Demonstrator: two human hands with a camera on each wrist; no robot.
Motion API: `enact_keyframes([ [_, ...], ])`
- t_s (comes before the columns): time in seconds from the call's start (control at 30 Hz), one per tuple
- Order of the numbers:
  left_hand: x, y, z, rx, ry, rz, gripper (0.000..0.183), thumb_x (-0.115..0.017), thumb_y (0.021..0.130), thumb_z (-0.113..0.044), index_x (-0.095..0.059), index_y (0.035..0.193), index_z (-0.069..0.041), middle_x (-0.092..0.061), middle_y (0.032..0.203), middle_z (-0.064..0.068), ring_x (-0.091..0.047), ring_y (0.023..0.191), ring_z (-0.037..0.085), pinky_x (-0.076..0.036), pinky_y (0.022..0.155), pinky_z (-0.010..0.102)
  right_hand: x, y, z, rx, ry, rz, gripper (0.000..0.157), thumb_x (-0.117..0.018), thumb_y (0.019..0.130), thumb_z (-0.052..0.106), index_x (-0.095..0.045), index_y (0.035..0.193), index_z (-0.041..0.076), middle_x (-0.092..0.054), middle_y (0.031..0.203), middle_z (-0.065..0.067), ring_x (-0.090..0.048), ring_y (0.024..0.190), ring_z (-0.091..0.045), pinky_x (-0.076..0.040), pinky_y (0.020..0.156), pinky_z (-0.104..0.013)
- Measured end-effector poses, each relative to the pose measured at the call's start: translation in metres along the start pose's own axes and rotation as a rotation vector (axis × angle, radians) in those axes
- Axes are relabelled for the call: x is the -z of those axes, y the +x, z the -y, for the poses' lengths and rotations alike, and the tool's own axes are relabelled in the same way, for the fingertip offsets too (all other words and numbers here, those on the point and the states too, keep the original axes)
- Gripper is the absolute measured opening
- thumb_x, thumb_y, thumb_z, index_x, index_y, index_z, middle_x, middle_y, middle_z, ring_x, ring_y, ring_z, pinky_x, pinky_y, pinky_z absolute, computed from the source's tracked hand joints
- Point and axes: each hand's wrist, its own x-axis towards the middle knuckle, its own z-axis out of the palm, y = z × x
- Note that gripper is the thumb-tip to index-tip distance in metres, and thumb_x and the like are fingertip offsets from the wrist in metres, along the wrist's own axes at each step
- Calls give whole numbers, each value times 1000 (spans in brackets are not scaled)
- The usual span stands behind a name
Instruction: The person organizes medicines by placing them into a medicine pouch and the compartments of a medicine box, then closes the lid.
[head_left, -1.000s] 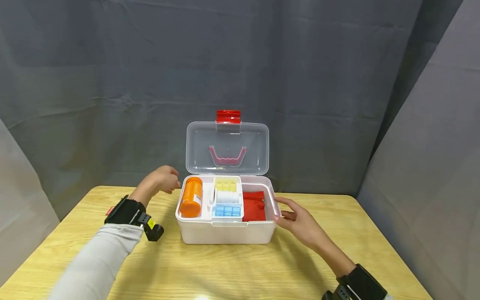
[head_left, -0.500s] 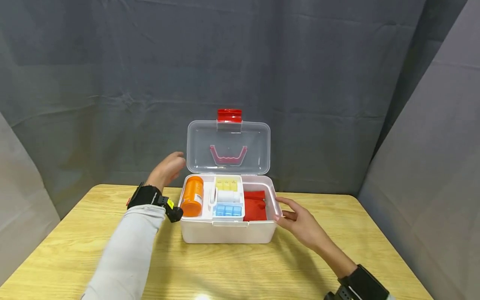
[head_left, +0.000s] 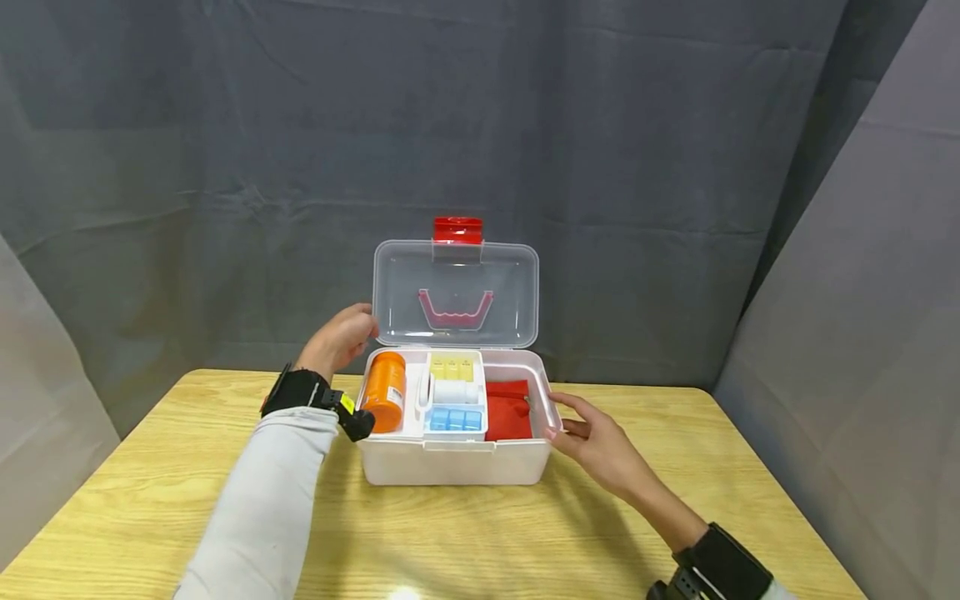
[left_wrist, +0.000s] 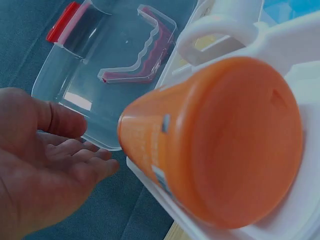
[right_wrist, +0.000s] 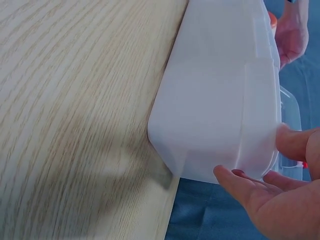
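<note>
A white first-aid box (head_left: 457,463) stands on the table, its clear lid (head_left: 456,271) raised at the back. My left hand (head_left: 341,337) is at the lid's left edge, thumb overlapping it in the left wrist view and the other fingers extended by the lower corner. My right hand (head_left: 600,446) rests with spread fingers against the box's right end, thumb at the rim. Inside lie an orange pill bottle (head_left: 385,392) on its side, a tray insert (head_left: 417,417) with a yellow pill organizer (head_left: 452,368) and a blue one (head_left: 455,419), and a red pouch (head_left: 508,410).
A red latch (head_left: 457,231) sticks up from the lid's top edge, and a pink handle (head_left: 455,317) shows through the lid. The wooden table (head_left: 450,542) has a dark grey curtain (head_left: 637,208) behind it and pale cloth (head_left: 885,317) on the right.
My left hand has moved right and up from beside the box to the lid's left edge. The right hand stays at the box's right end.
</note>
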Motion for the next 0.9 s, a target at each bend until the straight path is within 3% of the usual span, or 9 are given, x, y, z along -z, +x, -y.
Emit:
enact_keyframes([
  [0.2,2,-4,-1,-33,-58,8,80,-38,87,4,-13,163,-8,-34,160,22,-42,81,21,-36,62,19,-4,1,2,16,-21,-7,61,-65,98,10,-39,153,4,-51,146,-30,-58,129,-42,-54,100,-47],
  [0.3,1,-4,-1,-26,-60,-7,78,-37,88,3,-19,162,-10,-40,157,20,-44,82,22,-37,59,18,-4,0,2,20,-46,-20,60,-65,98,10,-40,153,4,-52,145,-29,-59,129,-42,-55,99,-47],
  [0.4,1,-3,1,-28,-60,-16,72,-38,92,2,-22,162,-12,-45,151,19,-48,94,25,-38,61,20,-4,0,2,31,-61,-25,60,-65,98,10,-40,152,3,-52,145,-29,-59,128,-42,-55,98,-47],
  [0.47,2,-3,2,-36,-70,-14,70,-37,94,2,-23,161,-12,-43,151,19,-49,109,28,-43,72,21,-4,0,2,38,-65,-26,60,-66,98,10,-41,152,2,-53,144,-29,-60,127,-42,-56,97,-46],
  [0.53,4,-3,2,-46,-87,-1,69,-37,95,2,-23,161,-11,-41,154,19,-46,127,31,-47,95,26,-4,-1,2,44,-68,-29,59,-66,98,10,-41,151,2,-54,143,-30,-61,126,-42,-56,96,-46],
  [0.63,8,-4,1,-48,-140,27,63,-35,99,-1,-23,160,-9,-32,163,17,-36,145,34,-29,123,41,-4,-1,2,51,-70,-30,59,-66,98,9,-41,151,2,-55,142,-30,-61,126,-42,-56,96,-45],
  [0.67,9,-4,0,-49,-155,43,59,-33,103,-5,-21,161,-8,-29,165,18,-32,149,35,-22,125,45,-4,0,2,54,-73,-28,59,-66,98,10,-41,151,2,-54,142,-30,-61,126,-43,-56,96,-45],
  [0.77,15,-6,0,-54,-175,81,54,-25,112,-25,-17,161,-4,-23,166,21,-24,154,37,-15,126,49,-4,1,3,58,-76,-21,59,-66,98,10,-41,151,1,-52,144,-30,-60,127,-43,-56,96,-46],
  [0.9,21,-10,0,-65,-141,123,69,-17,109,-48,-16,160,-1,-19,166,25,-21,155,38,-12,126,51,-5,2,3,51,-81,-22,60,-66,98,10,-41,151,2,-52,145,-30,-60,127,-43,-56,96,-46],
])
